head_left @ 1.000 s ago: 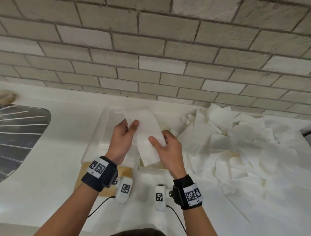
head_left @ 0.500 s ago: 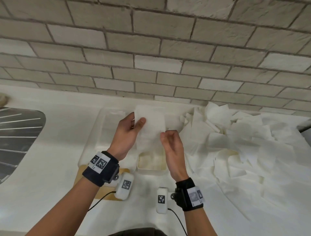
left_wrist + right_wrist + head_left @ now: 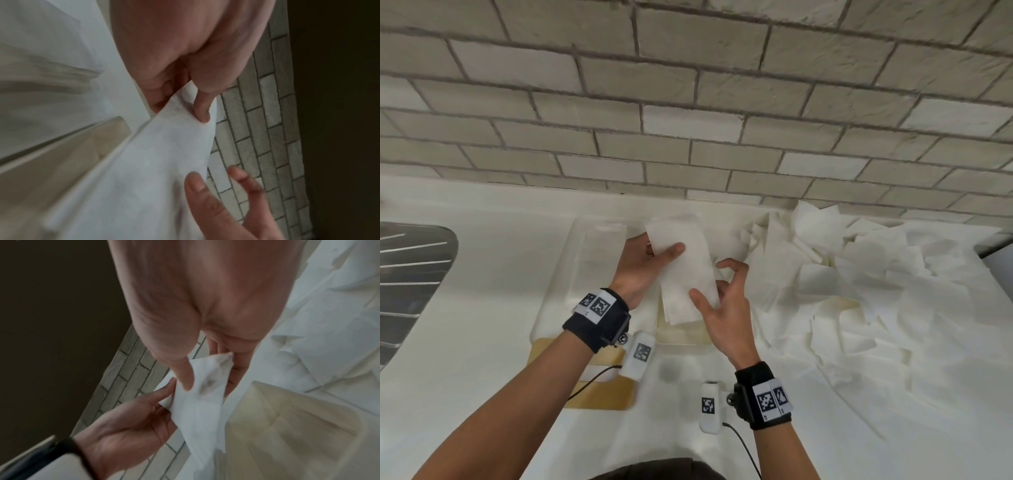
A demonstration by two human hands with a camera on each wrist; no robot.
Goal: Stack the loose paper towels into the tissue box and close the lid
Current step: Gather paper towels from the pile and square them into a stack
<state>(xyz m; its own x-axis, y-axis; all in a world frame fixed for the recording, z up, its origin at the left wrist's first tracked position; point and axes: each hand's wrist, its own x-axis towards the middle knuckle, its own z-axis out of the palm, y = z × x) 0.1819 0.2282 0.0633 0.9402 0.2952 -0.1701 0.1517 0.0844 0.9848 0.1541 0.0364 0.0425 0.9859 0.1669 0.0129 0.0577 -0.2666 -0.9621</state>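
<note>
At the left edge of the frame lies a ribbed metal sink (image 3: 410, 281). Centre-left, a clear lid (image 3: 585, 270) rests on the white counter (image 3: 482, 342) over a tan board (image 3: 602, 394). The left hand (image 3: 643, 267) pinches a white, softly creased paper towel (image 3: 685, 270), thumb on its front. The towel's long axis runs top to bottom of the frame, its lower end hanging over the tissue box (image 3: 681, 337). The right hand (image 3: 726, 308) pinches its lower right edge. A heap of loose towels (image 3: 859, 274) fills the right.
</note>
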